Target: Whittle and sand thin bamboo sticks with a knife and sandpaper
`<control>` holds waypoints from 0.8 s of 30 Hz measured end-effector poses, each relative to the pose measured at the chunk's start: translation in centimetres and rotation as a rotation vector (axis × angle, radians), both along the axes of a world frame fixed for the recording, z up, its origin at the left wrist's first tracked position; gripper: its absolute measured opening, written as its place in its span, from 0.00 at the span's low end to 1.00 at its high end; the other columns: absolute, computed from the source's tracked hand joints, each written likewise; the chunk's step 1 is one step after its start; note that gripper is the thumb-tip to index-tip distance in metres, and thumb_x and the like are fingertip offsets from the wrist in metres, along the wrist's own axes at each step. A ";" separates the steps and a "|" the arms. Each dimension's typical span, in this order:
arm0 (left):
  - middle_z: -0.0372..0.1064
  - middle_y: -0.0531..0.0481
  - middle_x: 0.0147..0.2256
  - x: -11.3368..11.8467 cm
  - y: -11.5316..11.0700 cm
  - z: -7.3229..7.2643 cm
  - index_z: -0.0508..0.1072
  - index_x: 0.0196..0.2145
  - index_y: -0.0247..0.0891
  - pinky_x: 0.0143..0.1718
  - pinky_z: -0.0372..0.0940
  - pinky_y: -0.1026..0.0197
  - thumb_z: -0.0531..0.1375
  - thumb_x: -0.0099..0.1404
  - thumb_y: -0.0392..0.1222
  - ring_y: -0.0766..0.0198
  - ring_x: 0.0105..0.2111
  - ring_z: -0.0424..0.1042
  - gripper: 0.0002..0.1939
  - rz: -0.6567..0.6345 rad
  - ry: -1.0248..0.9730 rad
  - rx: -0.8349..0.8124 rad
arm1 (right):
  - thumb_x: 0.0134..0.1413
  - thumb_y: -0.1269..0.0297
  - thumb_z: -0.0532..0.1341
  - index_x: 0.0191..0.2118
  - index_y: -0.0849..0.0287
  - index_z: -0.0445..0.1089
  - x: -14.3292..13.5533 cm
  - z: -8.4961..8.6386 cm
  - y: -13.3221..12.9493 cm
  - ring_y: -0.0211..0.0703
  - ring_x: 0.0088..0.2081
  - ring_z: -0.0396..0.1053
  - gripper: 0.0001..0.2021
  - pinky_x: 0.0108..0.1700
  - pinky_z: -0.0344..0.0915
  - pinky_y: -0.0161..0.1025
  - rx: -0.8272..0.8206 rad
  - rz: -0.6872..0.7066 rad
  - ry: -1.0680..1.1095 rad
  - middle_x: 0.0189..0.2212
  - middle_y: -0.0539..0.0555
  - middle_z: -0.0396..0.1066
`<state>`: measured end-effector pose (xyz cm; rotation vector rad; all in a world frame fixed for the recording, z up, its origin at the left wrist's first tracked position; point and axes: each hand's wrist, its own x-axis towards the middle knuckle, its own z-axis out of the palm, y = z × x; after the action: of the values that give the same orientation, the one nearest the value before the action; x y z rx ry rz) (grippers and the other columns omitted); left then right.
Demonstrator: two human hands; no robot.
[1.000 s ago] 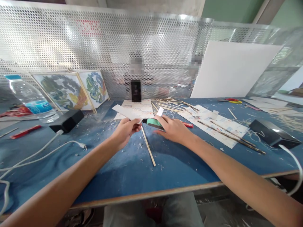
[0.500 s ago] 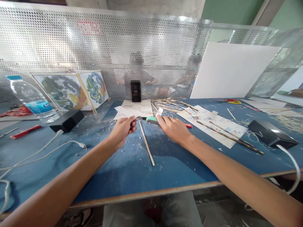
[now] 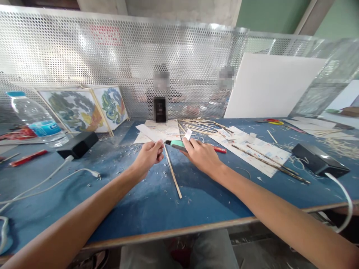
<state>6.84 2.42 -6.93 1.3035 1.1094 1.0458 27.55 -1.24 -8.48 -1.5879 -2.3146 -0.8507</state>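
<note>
My left hand [image 3: 150,155] is closed, thumb and fingers pinching a white paper strip [image 3: 146,133] that sticks out to the upper left. My right hand [image 3: 204,154] grips a utility knife [image 3: 177,144] with a teal and dark handle. Its tip points left, close by my left fingertips; whether it touches them or the paper I cannot tell. A small white paper piece [image 3: 188,134] stands up at my right fingers. Below and between both hands, a thin wooden strip [image 3: 174,177] lies on the blue table [image 3: 134,220].
Printed sheets [image 3: 266,162] with dark sticks and a pile of thin strips [image 3: 199,126] lie beyond my right hand. Black boxes [image 3: 80,145] with white cables flank both sides. A water bottle [image 3: 42,123], painted panels [image 3: 75,108] and a perforated metal screen [image 3: 134,56] stand behind.
The knife has tilted slightly, its dark tip showing more plainly beside my left fingers. Both hands stay in nearly the same place; the whole view has shifted a little.
</note>
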 end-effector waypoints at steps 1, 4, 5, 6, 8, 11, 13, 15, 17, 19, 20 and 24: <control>0.73 0.47 0.41 0.0 0.0 0.0 0.72 0.47 0.34 0.34 0.73 0.58 0.59 0.72 0.47 0.64 0.34 0.74 0.14 -0.009 -0.003 0.002 | 0.73 0.53 0.43 0.65 0.68 0.56 0.1 0.0 0.0 0.51 0.39 0.75 0.27 0.32 0.65 0.40 -0.004 -0.006 0.007 0.44 0.65 0.74; 0.73 0.48 0.40 -0.2 0.0 0.1 0.72 0.47 0.34 0.33 0.72 0.59 0.59 0.72 0.48 0.64 0.33 0.74 0.14 -0.037 -0.022 0.009 | 0.73 0.56 0.44 0.66 0.67 0.55 0.3 0.0 0.1 0.52 0.39 0.75 0.25 0.33 0.65 0.41 -0.005 -0.016 -0.005 0.44 0.65 0.74; 0.73 0.48 0.39 -0.2 0.0 0.2 0.72 0.47 0.34 0.32 0.72 0.59 0.59 0.72 0.47 0.65 0.32 0.74 0.14 -0.045 -0.030 0.013 | 0.73 0.57 0.44 0.66 0.67 0.55 0.3 -0.1 0.1 0.52 0.39 0.75 0.25 0.32 0.65 0.41 -0.005 -0.020 -0.009 0.44 0.65 0.74; 0.73 0.48 0.39 -0.2 0.0 0.2 0.72 0.46 0.34 0.32 0.72 0.60 0.59 0.72 0.47 0.65 0.31 0.73 0.14 -0.053 -0.040 0.017 | 0.73 0.58 0.44 0.66 0.67 0.55 0.2 -0.1 0.1 0.52 0.39 0.75 0.24 0.32 0.65 0.41 -0.003 -0.028 -0.011 0.44 0.65 0.74; 0.73 0.49 0.38 -0.3 0.0 0.3 0.72 0.46 0.34 0.30 0.71 0.61 0.59 0.72 0.47 0.66 0.30 0.73 0.13 -0.065 -0.061 0.028 | 0.73 0.60 0.44 0.66 0.67 0.55 0.0 -0.2 0.1 0.51 0.39 0.75 0.23 0.32 0.64 0.40 0.000 -0.045 -0.009 0.43 0.65 0.74; 0.72 0.50 0.37 -0.5 0.1 0.4 0.72 0.45 0.33 0.29 0.70 0.62 0.59 0.72 0.47 0.67 0.29 0.72 0.13 -0.084 -0.086 0.033 | 0.73 0.61 0.45 0.66 0.66 0.54 -0.2 -0.2 0.2 0.51 0.38 0.75 0.23 0.31 0.63 0.39 0.003 -0.063 -0.008 0.43 0.66 0.74; 0.72 0.50 0.36 -0.8 0.4 0.6 0.73 0.44 0.33 0.28 0.70 0.63 0.59 0.72 0.46 0.68 0.28 0.71 0.12 -0.106 -0.098 0.025 | 0.73 0.61 0.45 0.66 0.67 0.54 0.0 -0.1 0.3 0.52 0.38 0.75 0.23 0.30 0.63 0.39 0.007 -0.063 -0.014 0.43 0.66 0.74; 0.72 0.51 0.35 -1.1 0.7 0.6 0.73 0.44 0.33 0.27 0.69 0.64 0.59 0.72 0.46 0.68 0.27 0.71 0.12 -0.125 -0.109 0.014 | 0.73 0.61 0.46 0.66 0.67 0.54 0.3 0.0 0.5 0.51 0.37 0.75 0.23 0.30 0.62 0.39 0.016 -0.062 -0.018 0.44 0.66 0.74; 0.72 0.51 0.34 -1.3 0.9 0.6 0.73 0.43 0.33 0.26 0.69 0.64 0.60 0.72 0.45 0.69 0.26 0.70 0.11 -0.133 -0.122 0.003 | 0.73 0.61 0.46 0.66 0.67 0.55 0.6 0.0 0.6 0.51 0.38 0.75 0.23 0.31 0.62 0.39 0.026 -0.054 -0.022 0.45 0.66 0.74; 0.71 0.52 0.33 -1.3 1.0 0.6 0.73 0.41 0.33 0.26 0.69 0.64 0.60 0.71 0.44 0.69 0.26 0.70 0.10 -0.128 -0.143 -0.003 | 0.73 0.59 0.47 0.66 0.66 0.55 0.9 0.0 0.6 0.51 0.40 0.74 0.23 0.32 0.61 0.39 0.045 -0.028 -0.020 0.45 0.65 0.74; 0.71 0.53 0.32 -1.3 1.0 0.6 0.73 0.40 0.33 0.27 0.69 0.63 0.60 0.71 0.44 0.68 0.26 0.71 0.10 -0.119 -0.160 -0.004 | 0.73 0.58 0.47 0.66 0.66 0.55 0.9 0.0 0.5 0.51 0.40 0.74 0.24 0.33 0.61 0.39 0.060 -0.011 -0.018 0.45 0.65 0.74; 0.74 0.49 0.35 -0.7 0.8 1.2 0.74 0.40 0.33 0.39 0.73 0.57 0.58 0.71 0.42 0.64 0.32 0.75 0.09 -0.064 -0.278 0.008 | 0.73 0.55 0.47 0.65 0.66 0.57 0.6 -0.1 0.2 0.51 0.41 0.73 0.25 0.34 0.61 0.40 0.111 0.031 -0.003 0.45 0.65 0.74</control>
<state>6.11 3.23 -5.77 1.1518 0.8500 1.1452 28.17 -1.04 -8.59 -1.5023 -2.2461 -0.9562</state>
